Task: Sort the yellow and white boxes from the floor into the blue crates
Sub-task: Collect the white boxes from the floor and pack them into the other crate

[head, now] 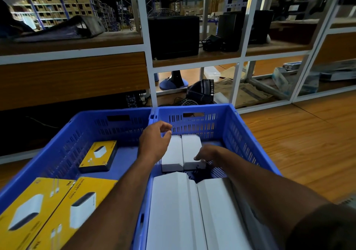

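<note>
Left hand (154, 141): fingers loosely curled, nothing held, above white boxes (172, 153).
Right hand (207, 153): far white box (191, 149) pinched in right crate (227, 126).

Wooden floor (300, 143), two blue crates (240, 134) side by side on it, shelving frame (238, 80) behind

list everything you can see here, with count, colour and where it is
crates: 2, blue, side by side on the floor
yellow boxes: 3, yellow and black, in the left crate
white boxes: 4, white, in the right crate, two far, two near
shelves: white frame, wooden boards, behind the crates
dark cases: black, on the middle shelf
fan base: 1, blue, on the floor under the shelves
floor: wooden, orange-brown
left hand: 1, above the far white boxes, holding nothing
right hand: 1, fingers on the far right white box
</note>
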`<state>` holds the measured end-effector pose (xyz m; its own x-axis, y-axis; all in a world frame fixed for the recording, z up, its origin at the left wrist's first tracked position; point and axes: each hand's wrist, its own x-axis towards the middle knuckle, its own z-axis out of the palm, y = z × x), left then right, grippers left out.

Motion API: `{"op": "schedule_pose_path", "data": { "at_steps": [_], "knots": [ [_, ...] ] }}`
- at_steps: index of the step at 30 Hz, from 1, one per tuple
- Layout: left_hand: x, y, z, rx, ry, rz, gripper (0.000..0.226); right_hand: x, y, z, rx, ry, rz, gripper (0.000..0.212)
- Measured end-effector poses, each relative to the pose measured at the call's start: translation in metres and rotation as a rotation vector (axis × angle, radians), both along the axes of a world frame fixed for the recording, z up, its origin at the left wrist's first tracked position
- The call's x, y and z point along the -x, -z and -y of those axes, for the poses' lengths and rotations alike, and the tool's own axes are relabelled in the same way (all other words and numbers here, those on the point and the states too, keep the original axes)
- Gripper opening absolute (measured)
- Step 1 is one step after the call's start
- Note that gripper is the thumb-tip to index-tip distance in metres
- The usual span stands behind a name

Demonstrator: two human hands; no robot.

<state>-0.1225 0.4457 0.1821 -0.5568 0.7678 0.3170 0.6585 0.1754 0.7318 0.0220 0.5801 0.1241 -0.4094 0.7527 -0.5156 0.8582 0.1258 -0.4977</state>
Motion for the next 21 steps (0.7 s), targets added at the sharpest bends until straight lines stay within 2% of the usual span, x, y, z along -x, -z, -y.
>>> {"op": "schedule_pose_path", "data": {
  "at_steps": [3,7,10,12,16,21],
  "knots": [
    [-0.003,-0.001,0.001,0.029,0.009,-0.064,0.012,-0.011,-0.022,0.01,-0.069,-0.086,0.033,0.042],
    [-0.008,-0.002,0.003,0.045,0.03,-0.127,0.01,-0.032,-0.053,0.033,-0.108,-0.165,-0.048,0.032],
    [-0.009,-0.004,0.003,0.024,0.031,-0.091,0.008,-0.042,-0.075,0.059,-0.062,-0.254,-0.137,0.028],
    [-0.007,-0.005,0.002,-0.012,0.023,-0.017,0.008,-0.041,-0.084,0.077,-0.063,-0.319,-0.176,0.032],
    [-0.004,-0.006,0.003,-0.043,0.034,0.036,0.007,-0.036,-0.086,0.107,-0.06,-0.421,-0.117,0.055],
    [-0.004,-0.005,0.003,-0.016,0.055,0.015,0.006,-0.037,-0.085,0.126,-0.047,-0.436,-0.28,0.045]
  ]
}}
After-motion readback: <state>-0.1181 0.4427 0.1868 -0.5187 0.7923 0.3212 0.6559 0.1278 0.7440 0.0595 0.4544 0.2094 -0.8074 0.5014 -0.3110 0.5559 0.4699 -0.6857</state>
